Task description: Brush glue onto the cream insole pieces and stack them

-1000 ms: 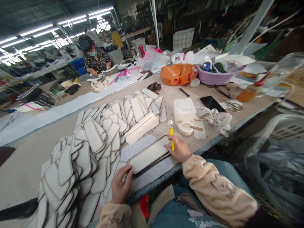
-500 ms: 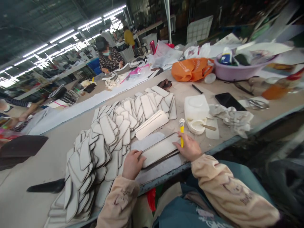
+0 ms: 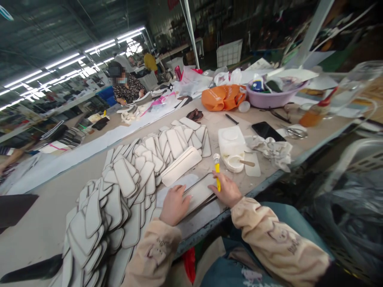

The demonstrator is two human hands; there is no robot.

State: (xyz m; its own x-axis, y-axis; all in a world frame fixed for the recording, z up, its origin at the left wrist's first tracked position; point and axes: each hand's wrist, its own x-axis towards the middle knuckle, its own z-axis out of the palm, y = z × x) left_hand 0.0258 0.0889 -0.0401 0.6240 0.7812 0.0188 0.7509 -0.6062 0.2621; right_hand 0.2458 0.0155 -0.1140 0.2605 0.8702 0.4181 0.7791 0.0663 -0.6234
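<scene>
A long, pale panel with rounded corners and a dark edge [image 3: 199,194] lies at the table's front edge, with another beneath it. My left hand [image 3: 175,205] rests on its left part, thumb and fingers apart. In my right hand [image 3: 227,190] a yellow-handled brush [image 3: 217,175] is held upright, bristles up and whitish. Fingertips of that hand also touch the panel's right end. Behind the panel lie some smooth cream strips [image 3: 181,165]. A large heap of similar pale panels [image 3: 122,179] spreads to the left.
Right of the brush stand a white container [image 3: 231,139] and a small pot of white paste [image 3: 234,163] with a flat stick. Crumpled cloth [image 3: 271,149], a phone [image 3: 268,131], an orange bag [image 3: 223,98] and a purple basin [image 3: 273,99] lie beyond. A co-worker [image 3: 128,87] sits across.
The view has turned to the right. My left hand has moved from gripping the panel's left end to lying over its top. My right hand keeps the brush at the other end.
</scene>
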